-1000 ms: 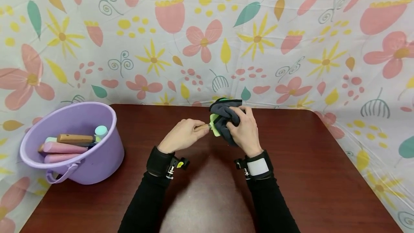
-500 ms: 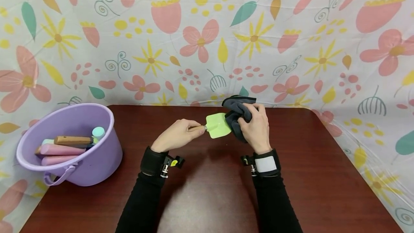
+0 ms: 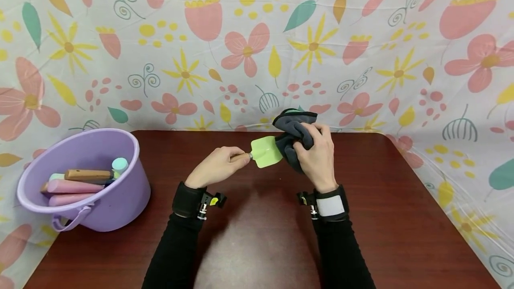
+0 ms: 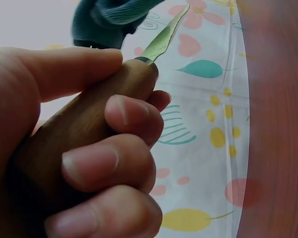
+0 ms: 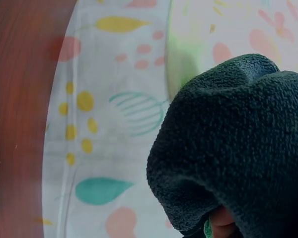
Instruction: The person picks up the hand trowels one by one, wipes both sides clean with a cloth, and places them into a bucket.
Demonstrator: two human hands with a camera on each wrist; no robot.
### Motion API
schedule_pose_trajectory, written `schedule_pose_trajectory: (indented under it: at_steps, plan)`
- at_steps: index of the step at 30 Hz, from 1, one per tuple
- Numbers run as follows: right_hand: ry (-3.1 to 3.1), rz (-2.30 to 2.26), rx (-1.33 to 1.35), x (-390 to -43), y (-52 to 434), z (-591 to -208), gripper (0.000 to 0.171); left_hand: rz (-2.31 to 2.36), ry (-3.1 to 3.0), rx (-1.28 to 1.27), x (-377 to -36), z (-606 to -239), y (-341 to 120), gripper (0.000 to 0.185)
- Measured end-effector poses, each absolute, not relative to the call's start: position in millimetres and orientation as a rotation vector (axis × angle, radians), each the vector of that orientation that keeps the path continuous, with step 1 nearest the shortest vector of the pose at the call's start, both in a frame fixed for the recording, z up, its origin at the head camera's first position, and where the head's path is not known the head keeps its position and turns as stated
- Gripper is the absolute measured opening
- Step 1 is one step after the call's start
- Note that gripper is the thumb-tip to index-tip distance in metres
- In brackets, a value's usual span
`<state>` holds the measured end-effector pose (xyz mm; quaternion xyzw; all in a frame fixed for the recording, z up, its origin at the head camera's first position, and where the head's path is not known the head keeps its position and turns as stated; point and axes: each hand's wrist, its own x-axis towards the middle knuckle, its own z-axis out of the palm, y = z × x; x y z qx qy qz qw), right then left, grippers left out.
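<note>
My left hand grips the wooden handle of a small garden trowel, fingers curled round it and thumb laid along it in the left wrist view. The trowel's flat light-green blade points right, over the far part of the table. A dark grey cloth is bunched in my right hand, at the blade's right end, and overlaps that edge. In the right wrist view the cloth hides nearly all of the hand; only a bit of one finger shows.
A purple bucket stands at the left of the dark red-brown table. Inside lie a wooden-handled tool and several pink and mint handles. A flower-patterned sheet hangs behind the table's far edge and along its right side.
One second ago the cloth covered most of the trowel blade; my right hand has since drawn it off to the right, baring the blade. Lately both trowel and cloth have risen slightly.
</note>
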<state>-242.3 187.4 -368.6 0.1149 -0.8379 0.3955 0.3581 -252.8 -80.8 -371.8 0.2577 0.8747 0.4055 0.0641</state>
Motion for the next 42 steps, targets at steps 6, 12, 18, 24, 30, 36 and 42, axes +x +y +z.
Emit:
schedule_pose_trajectory:
  at_steps: [6, 12, 18, 24, 30, 36, 42]
  plan:
    - [-2.13, 1.027, 0.381, -238.1, 167.6, -366.3, 0.04, 1.228, 2.628, 0.792, -249.1, -370.6, -77.0, 0.026]
    - [-2.146, 1.026, 0.43, -233.9, 153.7, -366.7, 0.04, 1.237, 2.591, 0.829, -245.7, -369.6, -70.6, 0.024]
    - [-2.201, 0.992, 0.43, -233.4, 146.5, -373.4, 0.039, 1.222, 2.603, 0.899, -241.7, -368.7, -65.1, 0.022]
    - [-2.192, 1.003, 0.391, -238.8, 145.8, -377.8, 0.039, 1.197, 2.652, 0.919, -241.7, -367.3, -63.4, 0.02]
    - [-2.177, 1.01, 0.371, -244.5, 148.5, -379.5, 0.038, 1.216, 2.65, 0.918, -243.0, -364.9, -64.9, 0.021]
    - [-2.178, 1.042, 0.316, -244.8, 159.6, -381.5, 0.04, 1.266, 2.606, 0.88, -241.8, -365.9, -67.4, 0.022]
    - [-2.155, 1.067, 0.268, -246.7, 172.1, -380.5, 0.041, 1.308, 2.592, 0.871, -243.1, -365.9, -71.6, 0.02]
